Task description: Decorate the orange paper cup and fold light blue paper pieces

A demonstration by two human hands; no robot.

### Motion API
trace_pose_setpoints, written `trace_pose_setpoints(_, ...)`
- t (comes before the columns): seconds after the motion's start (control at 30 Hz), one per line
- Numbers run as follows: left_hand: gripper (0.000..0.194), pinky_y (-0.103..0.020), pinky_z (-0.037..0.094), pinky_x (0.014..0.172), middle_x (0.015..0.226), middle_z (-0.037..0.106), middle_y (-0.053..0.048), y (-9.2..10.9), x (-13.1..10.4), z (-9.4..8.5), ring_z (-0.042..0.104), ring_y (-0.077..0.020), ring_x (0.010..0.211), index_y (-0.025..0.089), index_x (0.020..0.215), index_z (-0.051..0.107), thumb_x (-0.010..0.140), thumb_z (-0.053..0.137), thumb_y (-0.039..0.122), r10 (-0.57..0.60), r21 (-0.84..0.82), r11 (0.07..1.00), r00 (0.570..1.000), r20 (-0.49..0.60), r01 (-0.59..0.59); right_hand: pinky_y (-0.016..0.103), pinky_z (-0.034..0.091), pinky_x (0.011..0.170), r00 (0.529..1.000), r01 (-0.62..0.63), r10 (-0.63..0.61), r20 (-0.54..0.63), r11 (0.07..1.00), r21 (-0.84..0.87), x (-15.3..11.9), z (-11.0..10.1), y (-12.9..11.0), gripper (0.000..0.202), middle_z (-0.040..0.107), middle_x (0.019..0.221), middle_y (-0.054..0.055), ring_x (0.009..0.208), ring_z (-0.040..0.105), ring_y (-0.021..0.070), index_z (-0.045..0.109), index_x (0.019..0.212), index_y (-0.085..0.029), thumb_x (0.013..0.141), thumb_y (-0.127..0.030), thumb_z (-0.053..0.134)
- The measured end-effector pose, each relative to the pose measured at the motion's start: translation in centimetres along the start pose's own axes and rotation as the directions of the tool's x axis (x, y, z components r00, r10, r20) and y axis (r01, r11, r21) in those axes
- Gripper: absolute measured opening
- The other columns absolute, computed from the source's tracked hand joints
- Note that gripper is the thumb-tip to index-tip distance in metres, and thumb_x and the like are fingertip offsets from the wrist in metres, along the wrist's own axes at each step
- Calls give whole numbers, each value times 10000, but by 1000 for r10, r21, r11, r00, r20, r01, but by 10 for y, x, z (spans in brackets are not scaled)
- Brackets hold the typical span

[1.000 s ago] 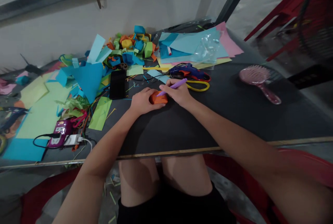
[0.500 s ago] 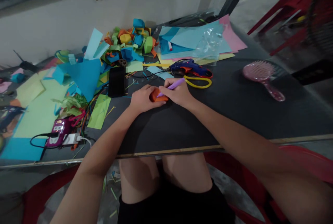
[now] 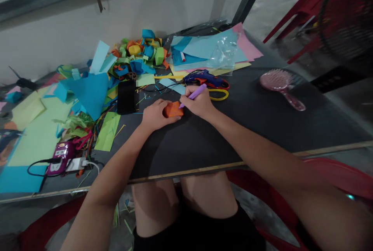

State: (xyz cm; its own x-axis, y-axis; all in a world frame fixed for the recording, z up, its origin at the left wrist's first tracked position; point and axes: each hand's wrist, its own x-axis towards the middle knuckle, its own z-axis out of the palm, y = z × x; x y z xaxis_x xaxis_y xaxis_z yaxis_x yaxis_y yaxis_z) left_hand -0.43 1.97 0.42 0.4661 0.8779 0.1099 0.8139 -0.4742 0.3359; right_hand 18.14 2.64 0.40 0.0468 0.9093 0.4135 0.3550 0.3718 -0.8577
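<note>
My left hand (image 3: 155,115) is closed round the left side of a small folded orange paper piece (image 3: 174,109) on the dark table. Its thumb lies along the near edge of the paper. My right hand (image 3: 198,101) grips a purple pen (image 3: 197,91), tilted, with its tip at the right edge of the orange paper. Just beyond that hand lie yellow-handled scissors (image 3: 220,94) and a dark blue glue gun (image 3: 201,76). A black phone (image 3: 126,96) lies left of my left hand.
Folded paper shapes (image 3: 145,51) are heaped at the back. Coloured sheets and a clear plastic bag (image 3: 224,53) lie behind the glue gun. A pink hairbrush (image 3: 281,82) rests at right. A purple power strip (image 3: 60,157) with cables sits at left, near a green strip (image 3: 107,131).
The pen tip has shifted from over the middle of the orange paper to its right edge, so more of the paper shows. The whole view has turned slightly.
</note>
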Motion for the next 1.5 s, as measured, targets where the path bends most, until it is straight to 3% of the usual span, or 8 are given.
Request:
trace_pose_setpoints(0.17,642,-311,505,775,1115,669,-58,0,0,1,656,-232,978,234,1158,643,711,636,696,3,-5,1000,1000,-17,-3,271,263,489,1000,6,-6,-17,1000,-11,0,-1,2,302,330,442,-53,450,312,80,334,462,-211,636,-185,579)
trace_pose_setpoints(0.47,665,-303,499,793,1126,665,-64,2,1,-1,654,-236,994,232,1188,637,715,640,698,-3,-5,1000,1000,1,3,274,265,486,995,-14,13,101,1000,8,-3,2,0,323,351,444,-51,455,318,84,356,466,-211,666,-231,608)
trace_pose_setpoints(0.73,636,-314,499,795,1123,666,-68,2,2,-2,648,-238,994,219,1168,640,725,640,675,23,-5,1000,1000,3,-23,275,251,492,1000,-22,22,9,999,-25,2,-2,7,340,337,441,-48,463,303,81,336,463,-204,663,-154,607)
trace_pose_setpoints(0.93,647,-308,499,777,1118,663,-66,1,2,-1,649,-234,982,219,1171,641,721,638,684,19,-14,1000,1000,-3,-19,273,275,488,995,-39,30,92,994,98,-1,2,9,304,383,453,-43,468,342,86,394,479,-208,672,-206,629)
trace_pose_setpoints(1.1,616,-310,503,770,1110,663,-62,2,1,-2,648,-231,978,222,1149,647,722,649,666,24,-19,1000,1000,-13,-24,264,292,485,993,-77,95,-73,972,221,2,4,12,306,335,467,-46,470,351,93,360,486,-216,689,-212,589)
trace_pose_setpoints(1.3,621,-319,506,790,1125,659,-83,2,2,-1,643,-243,995,193,1130,652,717,659,657,5,-26,1000,999,-39,-6,266,325,503,995,-96,93,35,988,124,-4,12,9,319,409,487,-40,497,396,97,411,513,-209,722,-290,638)
trace_pose_setpoints(1.5,626,-312,494,736,1104,657,-84,1,4,3,642,-245,961,186,1124,651,722,644,665,13,6,1000,1000,-21,-13,270,286,499,998,-33,27,55,993,116,-7,17,10,344,396,484,-54,488,350,85,418,515,-205,727,-317,665)
